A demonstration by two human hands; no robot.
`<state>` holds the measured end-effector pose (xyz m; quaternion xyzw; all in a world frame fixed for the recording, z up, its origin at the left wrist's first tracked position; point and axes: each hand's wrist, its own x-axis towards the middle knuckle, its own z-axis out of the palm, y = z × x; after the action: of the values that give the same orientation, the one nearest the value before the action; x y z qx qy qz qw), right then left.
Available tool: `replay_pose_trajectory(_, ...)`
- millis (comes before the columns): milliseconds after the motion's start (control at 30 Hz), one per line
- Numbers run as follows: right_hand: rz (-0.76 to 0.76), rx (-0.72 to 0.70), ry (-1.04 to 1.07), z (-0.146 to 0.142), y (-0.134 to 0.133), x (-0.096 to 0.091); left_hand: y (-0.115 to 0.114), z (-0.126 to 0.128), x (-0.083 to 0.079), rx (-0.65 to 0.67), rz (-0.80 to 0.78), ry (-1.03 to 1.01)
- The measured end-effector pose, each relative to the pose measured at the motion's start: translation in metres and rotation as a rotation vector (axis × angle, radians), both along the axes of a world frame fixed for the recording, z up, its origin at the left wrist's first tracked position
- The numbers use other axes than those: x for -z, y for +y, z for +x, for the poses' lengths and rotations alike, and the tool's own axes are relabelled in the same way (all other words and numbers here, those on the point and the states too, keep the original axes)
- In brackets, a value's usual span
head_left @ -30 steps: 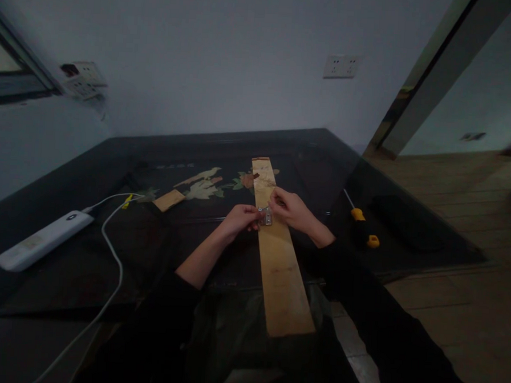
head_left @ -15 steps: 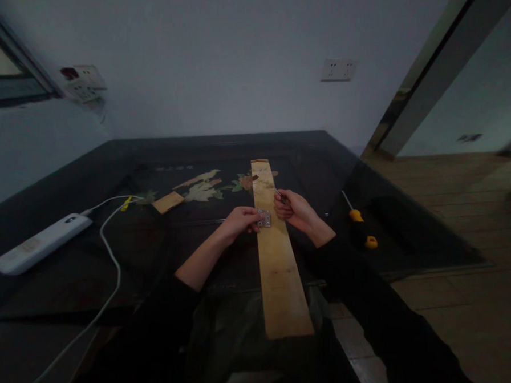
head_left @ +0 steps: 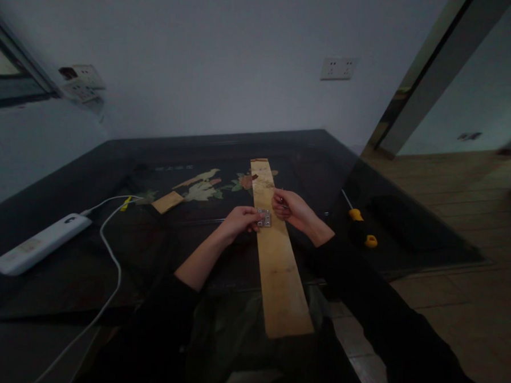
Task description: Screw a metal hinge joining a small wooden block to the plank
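A long wooden board (head_left: 280,261) runs away from me, its near end over my lap and its far part on the dark table. Flat on the board lies a small metal hinge (head_left: 266,217) with screw holes. My left hand (head_left: 241,220) pinches the left edge of this hinge between thumb and fingers. Just right of and beyond the hinge, my right hand (head_left: 287,206) is closed above the board's right edge. Something small and dark shows at its fingers, too small to make out.
A screwdriver (head_left: 357,222) with a yellow and black handle lies on the table (head_left: 218,252) at right. To the left are a small wood piece (head_left: 167,202) and a white power strip (head_left: 42,244) with its cable (head_left: 117,264). A small shiny bit (head_left: 327,213) lies right of my hand.
My right hand has shifted very slightly left, and its fingers have turned a little. The left hand, hinge and board stay in place.
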<state>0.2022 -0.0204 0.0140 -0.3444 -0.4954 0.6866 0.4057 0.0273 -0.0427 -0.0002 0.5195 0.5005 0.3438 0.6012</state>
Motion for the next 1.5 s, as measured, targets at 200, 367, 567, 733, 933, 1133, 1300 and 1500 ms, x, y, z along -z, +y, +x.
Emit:
replay_pose_trajectory(200,0.118,0.075,-0.243,0.000,0.004,0.012,0.000,0.000,-0.001,0.013,0.007,0.017)
replay_pose_trajectory(367,0.193,0.073,-0.320,0.000,0.005,0.013,0.000,-0.001,0.001,0.032,-0.007,0.039)
replay_pose_trajectory(567,0.339,0.048,-0.425,0.001,0.007,0.013,0.001,-0.003,0.002,0.085,-0.028,0.032)
replay_pose_trajectory(733,0.448,0.000,-0.570,0.004,0.008,0.015,0.003,-0.004,0.004,0.080,-0.027,0.026)
replay_pose_trajectory(933,0.587,-0.021,-0.679,0.004,0.009,0.015,0.004,-0.004,0.006,0.086,-0.016,0.016)
replay_pose_trajectory(1133,0.655,-0.068,-0.710,0.004,0.007,0.017,0.006,-0.004,0.012,0.122,0.038,0.020)
replay_pose_trajectory(1300,0.728,-0.057,-0.797,0.006,0.006,0.016,0.005,-0.004,0.013,0.127,0.070,0.040)
replay_pose_trajectory(1500,0.735,-0.014,-0.951,0.004,0.001,0.010,0.005,-0.004,0.011,0.129,0.084,0.082)
